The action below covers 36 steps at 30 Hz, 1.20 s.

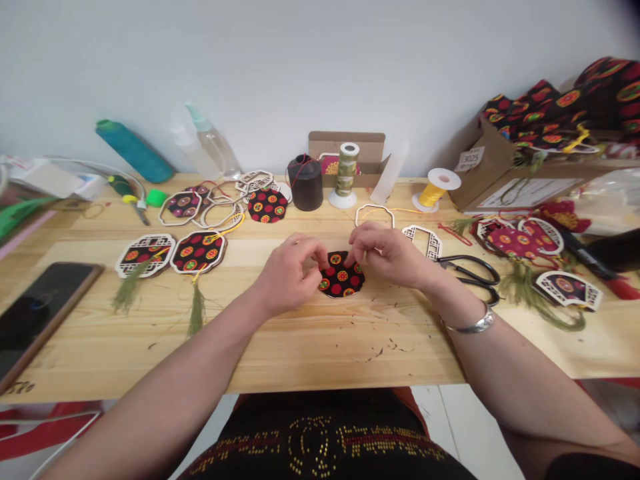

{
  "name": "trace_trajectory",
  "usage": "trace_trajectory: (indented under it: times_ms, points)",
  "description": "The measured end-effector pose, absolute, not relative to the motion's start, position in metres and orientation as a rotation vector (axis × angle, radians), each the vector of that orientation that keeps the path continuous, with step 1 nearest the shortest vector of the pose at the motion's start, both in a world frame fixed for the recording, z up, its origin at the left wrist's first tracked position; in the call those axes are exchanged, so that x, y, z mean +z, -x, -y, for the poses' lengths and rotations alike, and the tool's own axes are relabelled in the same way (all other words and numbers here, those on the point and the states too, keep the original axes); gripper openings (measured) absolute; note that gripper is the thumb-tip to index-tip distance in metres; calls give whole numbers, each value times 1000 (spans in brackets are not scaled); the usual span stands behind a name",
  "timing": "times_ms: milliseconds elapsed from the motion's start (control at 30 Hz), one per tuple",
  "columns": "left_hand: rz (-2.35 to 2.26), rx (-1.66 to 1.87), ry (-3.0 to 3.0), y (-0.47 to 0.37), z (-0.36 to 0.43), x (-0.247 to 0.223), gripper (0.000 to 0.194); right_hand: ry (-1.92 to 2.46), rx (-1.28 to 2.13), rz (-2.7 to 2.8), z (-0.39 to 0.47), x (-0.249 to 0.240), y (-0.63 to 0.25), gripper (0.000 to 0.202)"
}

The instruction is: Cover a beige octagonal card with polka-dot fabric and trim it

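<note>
A black fabric piece (pixel 343 275) with red and orange round patterns lies on the wooden table (pixel 320 347) in front of me. Its lower edge shows a pale rim. My left hand (pixel 295 272) is at its left edge, fingers curled together; whatever they pinch is too small to make out. At the upper right edge is my right hand (pixel 387 253), its fingers bent and bunched with the tips on or just over the fabric. Black-handled scissors (pixel 475 277) lie right of my right hand, beside a white lattice frame (pixel 423 241).
Behind stand a black thread spool (pixel 305 183), a green thread spool (pixel 347 175) and a yellow thread spool (pixel 434 190). Tasselled ornaments (pixel 199 252) and a phone (pixel 45 313) lie left. A cardboard box (pixel 500 170) holds fabric at right.
</note>
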State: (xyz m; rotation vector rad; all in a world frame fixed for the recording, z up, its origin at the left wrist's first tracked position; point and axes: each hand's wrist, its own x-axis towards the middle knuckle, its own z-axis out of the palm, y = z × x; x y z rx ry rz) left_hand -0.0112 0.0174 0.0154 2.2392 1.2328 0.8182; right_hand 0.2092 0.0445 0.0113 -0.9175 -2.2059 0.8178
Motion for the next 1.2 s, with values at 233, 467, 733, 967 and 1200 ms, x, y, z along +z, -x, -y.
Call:
trace_trajectory:
  times_ms: [233, 467, 733, 967, 1200]
  points:
    - [-1077, 691, -2298, 12, -16, 11, 29, 856, 1026, 2333, -42, 10, -208, 32]
    - [-1040, 703, -2285, 12, -15, 14, 28, 867, 1068, 2266, -40, 21, -211, 31]
    - [-890, 614, -2314, 12, -14, 13, 29, 759, 1156, 2390, -37, 25, -209, 29]
    - [-1173, 661, -2317, 9, -15, 16, 47, 1090, 695, 2023, -48, 11, -210, 33]
    - [-1270, 349, -2370, 4, -16, 4, 104, 1194, 549, 1898, -56, -2, -211, 38]
